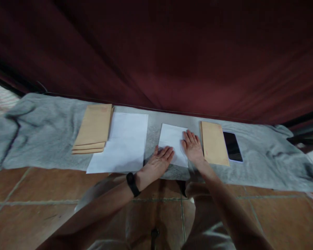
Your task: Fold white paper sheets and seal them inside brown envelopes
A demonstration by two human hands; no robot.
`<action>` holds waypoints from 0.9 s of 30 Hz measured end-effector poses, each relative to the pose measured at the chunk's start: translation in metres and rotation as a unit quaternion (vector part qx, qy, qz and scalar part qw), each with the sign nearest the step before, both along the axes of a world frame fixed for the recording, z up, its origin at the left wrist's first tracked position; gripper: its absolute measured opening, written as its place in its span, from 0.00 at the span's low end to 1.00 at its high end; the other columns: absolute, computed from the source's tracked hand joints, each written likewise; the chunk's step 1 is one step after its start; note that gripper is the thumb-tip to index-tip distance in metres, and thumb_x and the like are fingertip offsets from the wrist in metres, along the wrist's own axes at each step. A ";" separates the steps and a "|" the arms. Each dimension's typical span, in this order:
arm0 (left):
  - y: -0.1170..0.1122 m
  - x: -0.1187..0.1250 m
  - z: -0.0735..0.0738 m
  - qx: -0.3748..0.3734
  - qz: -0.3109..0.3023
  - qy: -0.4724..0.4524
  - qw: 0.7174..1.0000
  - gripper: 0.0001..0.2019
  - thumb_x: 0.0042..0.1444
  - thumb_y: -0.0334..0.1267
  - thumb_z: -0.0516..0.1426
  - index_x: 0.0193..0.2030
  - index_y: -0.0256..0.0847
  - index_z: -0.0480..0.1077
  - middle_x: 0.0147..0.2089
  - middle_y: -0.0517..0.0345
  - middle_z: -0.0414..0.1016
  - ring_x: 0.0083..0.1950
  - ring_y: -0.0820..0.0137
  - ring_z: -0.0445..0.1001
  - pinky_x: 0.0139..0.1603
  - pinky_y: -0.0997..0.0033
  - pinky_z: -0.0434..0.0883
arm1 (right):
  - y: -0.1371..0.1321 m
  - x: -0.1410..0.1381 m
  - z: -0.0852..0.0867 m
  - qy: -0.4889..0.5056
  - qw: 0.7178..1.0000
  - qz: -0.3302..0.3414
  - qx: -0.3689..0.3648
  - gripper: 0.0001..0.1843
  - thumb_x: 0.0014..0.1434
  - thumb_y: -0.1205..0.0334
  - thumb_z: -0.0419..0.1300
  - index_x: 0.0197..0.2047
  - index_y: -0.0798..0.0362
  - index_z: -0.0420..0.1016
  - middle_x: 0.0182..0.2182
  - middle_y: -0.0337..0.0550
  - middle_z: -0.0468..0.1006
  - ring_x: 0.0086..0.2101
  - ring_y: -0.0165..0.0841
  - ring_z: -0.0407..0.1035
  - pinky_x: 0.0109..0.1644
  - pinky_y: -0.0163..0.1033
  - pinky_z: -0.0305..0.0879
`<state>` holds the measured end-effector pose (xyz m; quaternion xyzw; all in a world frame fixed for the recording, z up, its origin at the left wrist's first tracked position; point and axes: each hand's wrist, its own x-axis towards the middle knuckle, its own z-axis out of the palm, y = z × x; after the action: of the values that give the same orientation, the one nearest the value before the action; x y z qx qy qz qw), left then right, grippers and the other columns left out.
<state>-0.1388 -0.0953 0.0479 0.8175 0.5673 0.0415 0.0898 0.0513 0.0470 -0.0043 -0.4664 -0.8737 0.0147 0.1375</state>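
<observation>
Both hands flat, fingers spread, gripping nothing: left hand (159,160) presses the lower-left corner of the folded white sheet (172,142), right hand (192,147) pins its right edge, likely flattening a crease. Sheet sits centre frame on the grey cloth (41,132) over the counter. Larger white paper (122,142) and brown envelope stack (94,129) lie left; single brown envelope (214,143) and phone (232,146) right, within reach.

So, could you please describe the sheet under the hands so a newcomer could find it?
On the grey cloth along the red curtain, look right of centre. The small white sheet lies under both hands, smaller than the white sheet to its left, with a brown envelope on its right.
</observation>
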 end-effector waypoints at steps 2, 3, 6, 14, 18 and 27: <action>0.001 0.000 -0.001 -0.005 0.002 0.007 1.000 0.31 0.62 0.22 0.45 0.71 0.42 0.61 0.75 0.47 0.57 0.76 0.56 0.54 0.74 0.37 0.52 | 0.000 0.001 0.001 -0.005 1.000 0.003 -0.003 0.30 0.73 0.55 0.43 0.73 0.56 0.57 0.71 0.55 0.58 0.69 0.48 0.53 0.70 0.59 0.50; 0.001 0.001 -0.001 -0.007 0.007 0.008 1.000 0.31 0.62 0.22 0.45 0.71 0.42 0.61 0.75 0.48 0.57 0.76 0.55 0.54 0.74 0.36 0.53 | 0.000 0.001 0.002 -0.009 1.000 0.005 -0.006 0.30 0.73 0.55 0.43 0.73 0.57 0.57 0.71 0.56 0.58 0.69 0.48 0.53 0.70 0.59 0.50; 0.002 0.004 -0.002 -0.004 0.040 0.011 0.999 0.32 0.61 0.22 0.44 0.71 0.43 0.61 0.75 0.48 0.57 0.76 0.54 0.54 0.74 0.35 0.52 | 0.001 0.005 0.006 -0.014 0.999 0.025 -0.025 0.29 0.73 0.56 0.42 0.72 0.56 0.58 0.71 0.53 0.59 0.69 0.46 0.53 0.71 0.58 0.51; -0.001 0.012 0.003 -0.002 0.065 0.026 0.998 0.31 0.62 0.22 0.43 0.71 0.37 0.61 0.75 0.43 0.57 0.75 0.52 0.55 0.72 0.40 0.59 | -0.007 0.035 0.022 0.027 0.970 0.190 -0.151 0.28 0.68 0.65 0.47 0.70 0.49 0.64 0.70 0.43 0.61 0.69 0.35 0.56 0.73 0.50 0.54; 0.003 0.011 0.005 -0.004 0.061 0.027 0.998 0.30 0.62 0.21 0.45 0.70 0.37 0.62 0.73 0.41 0.60 0.74 0.52 0.58 0.70 0.42 0.61 | -0.020 0.051 0.032 0.011 0.950 0.223 -0.217 0.36 0.60 0.71 0.53 0.71 0.44 0.63 0.72 0.40 0.57 0.70 0.35 0.52 0.73 0.49 0.56; 0.013 0.009 0.006 0.002 0.054 0.069 0.996 0.26 0.63 0.23 0.48 0.67 0.38 0.65 0.71 0.41 0.63 0.71 0.53 0.64 0.65 0.48 0.67 | -0.038 0.051 0.057 -0.086 0.907 0.206 -0.357 0.49 0.55 0.58 0.67 0.75 0.40 0.50 0.77 0.39 0.37 0.74 0.42 0.34 0.76 0.52 0.40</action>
<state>-0.1301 -0.0822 0.0538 0.7866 0.6156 -0.0091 0.0463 0.1026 0.0087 0.0531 -0.2937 -0.8952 0.3129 -0.1202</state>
